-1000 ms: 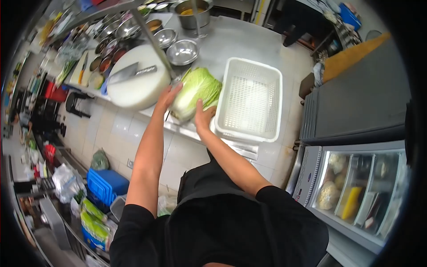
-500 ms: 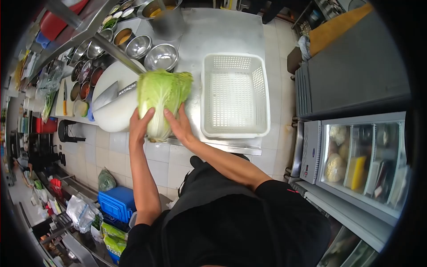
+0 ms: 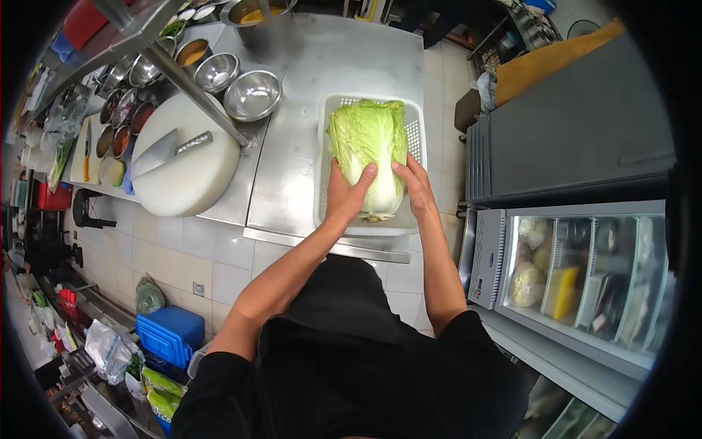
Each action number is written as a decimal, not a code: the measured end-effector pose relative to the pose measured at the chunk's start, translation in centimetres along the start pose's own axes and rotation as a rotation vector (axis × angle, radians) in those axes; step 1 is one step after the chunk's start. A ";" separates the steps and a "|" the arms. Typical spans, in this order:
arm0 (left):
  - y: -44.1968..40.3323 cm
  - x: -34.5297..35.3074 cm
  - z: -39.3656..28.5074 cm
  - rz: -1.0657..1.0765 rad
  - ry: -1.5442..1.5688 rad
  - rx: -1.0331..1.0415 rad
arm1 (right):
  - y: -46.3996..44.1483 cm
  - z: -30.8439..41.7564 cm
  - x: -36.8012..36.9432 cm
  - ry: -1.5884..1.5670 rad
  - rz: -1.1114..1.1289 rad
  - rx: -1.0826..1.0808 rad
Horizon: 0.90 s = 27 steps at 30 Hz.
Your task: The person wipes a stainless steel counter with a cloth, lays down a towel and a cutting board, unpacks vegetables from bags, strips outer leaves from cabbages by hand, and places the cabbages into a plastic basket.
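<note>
A large napa cabbage (image 3: 369, 150) is over the white perforated basket (image 3: 321, 192), covering much of its inside, leafy end away from me. My left hand (image 3: 347, 194) grips its left side near the base, thumb on top. On the right side my right hand (image 3: 415, 186) grips it the same way. Whether the cabbage rests on the basket floor cannot be seen. Left of the basket, a cleaver (image 3: 159, 152) lies on the thick round white chopping block (image 3: 189, 178).
Steel bowls (image 3: 253, 96) and a large pot (image 3: 256, 33) stand at the back left of the steel table (image 3: 281, 194). A metal post (image 3: 191, 91) rises beside the block. To the right is a glass-topped fridge (image 3: 585, 271); a blue crate (image 3: 170, 335) sits at lower left.
Both hands have carried the cabbage, first up and to the left beside the chopping block, then right to over the basket. The view has shifted as well.
</note>
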State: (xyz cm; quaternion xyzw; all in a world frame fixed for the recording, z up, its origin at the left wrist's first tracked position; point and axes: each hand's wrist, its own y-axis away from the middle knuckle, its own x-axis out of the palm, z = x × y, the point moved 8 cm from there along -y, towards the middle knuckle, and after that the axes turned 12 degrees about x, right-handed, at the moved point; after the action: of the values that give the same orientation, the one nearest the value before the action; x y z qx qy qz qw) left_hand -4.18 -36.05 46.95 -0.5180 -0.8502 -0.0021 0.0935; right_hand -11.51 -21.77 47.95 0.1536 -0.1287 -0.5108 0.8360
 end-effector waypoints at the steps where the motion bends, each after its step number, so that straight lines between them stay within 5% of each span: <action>1: 0.3 0.4 1.9 0.023 0.024 -0.060 | -0.8 -1.7 -0.6 0.026 -0.026 0.064; 4: 0.9 -0.2 6.5 0.019 0.021 -0.400 | -2.0 -5.0 -1.3 0.195 -0.253 0.241; 6: 0.7 -0.8 7.4 0.060 0.028 -0.406 | -3.3 -6.0 -0.1 0.276 -0.109 0.234; 10: 4.1 -3.3 0.0 0.291 -0.155 -0.228 | -6.6 -9.5 -3.7 0.822 -0.265 0.201; 12: 7.6 -7.5 -2.3 0.255 -0.049 -0.085 | -3.3 -5.4 -1.1 0.939 -0.440 0.105; 16: 17.5 -20.1 0.1 0.145 0.309 -0.093 | 5.9 1.3 11.9 0.949 -0.556 -0.506; 17: 20.7 -24.1 4.1 0.042 0.335 -0.132 | 7.7 0.9 15.8 0.764 -0.443 -0.514; 20: 34.3 -38.1 15.5 -0.345 -0.168 -0.536 | 13.2 -5.2 30.3 0.938 0.054 -0.626; 21: 40.0 -42.1 19.8 -0.361 -0.773 -0.641 | 14.1 -9.4 34.2 1.009 0.264 -0.509; 22: 44.6 -43.8 20.7 -0.241 -0.705 -1.024 | 15.1 -13.9 37.9 1.016 0.507 -0.573; 27: 62.5 -42.2 27.7 -0.207 -0.355 -1.471 | 9.8 -39.6 44.0 1.417 0.914 -0.011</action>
State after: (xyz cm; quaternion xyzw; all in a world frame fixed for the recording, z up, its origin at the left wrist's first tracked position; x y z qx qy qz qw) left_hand 65.36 -41.51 7.11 -0.3573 -0.6762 -0.4934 -0.4143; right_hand 30.79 -51.93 17.94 0.3666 0.3795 0.0947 0.8442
